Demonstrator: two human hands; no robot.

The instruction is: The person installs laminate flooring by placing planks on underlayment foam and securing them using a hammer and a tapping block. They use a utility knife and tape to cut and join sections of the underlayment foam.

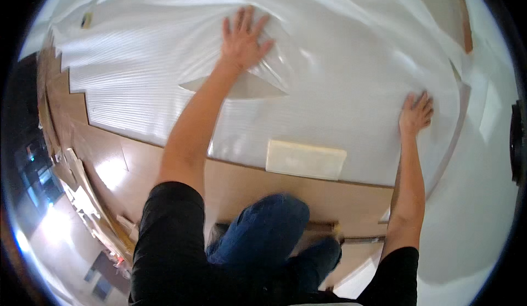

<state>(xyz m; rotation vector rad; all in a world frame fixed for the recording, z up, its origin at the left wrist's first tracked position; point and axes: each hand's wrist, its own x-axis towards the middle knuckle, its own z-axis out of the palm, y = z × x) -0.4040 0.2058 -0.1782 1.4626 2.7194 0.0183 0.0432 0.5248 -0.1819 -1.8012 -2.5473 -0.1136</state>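
The person kneels on laid wood-look floor planks (110, 158) and presses both hands flat on a large sheet of white foam underlay (340, 86) that covers the floor ahead. The left hand (243, 40) lies at about 11 o'clock in the view, fingers spread wide and palm down, gripping nothing; around it the thin film of the sheet gathers in shiny wrinkles. The right hand (415, 113) lies at about 3 o'clock near the right edge of the sheet, also flat and open, fingers a little apart, holding nothing. To do this smoothing well, I think the palms should push outward from the middle with even pressure (not pinching the film), so that the folds run toward the free edges and the sheet does not tear. The underlay looks pale, faintly ribbed in fine lines, and it fills the upper half of the picture from 9 to 3 o'clock. A triangular gap (241, 88) under the left forearm shows a beige surface below. A pale rectangular block (306, 159) rests on the near edge of the sheet at about 6 o'clock, just ahead of the knee in blue jeans (263, 229).
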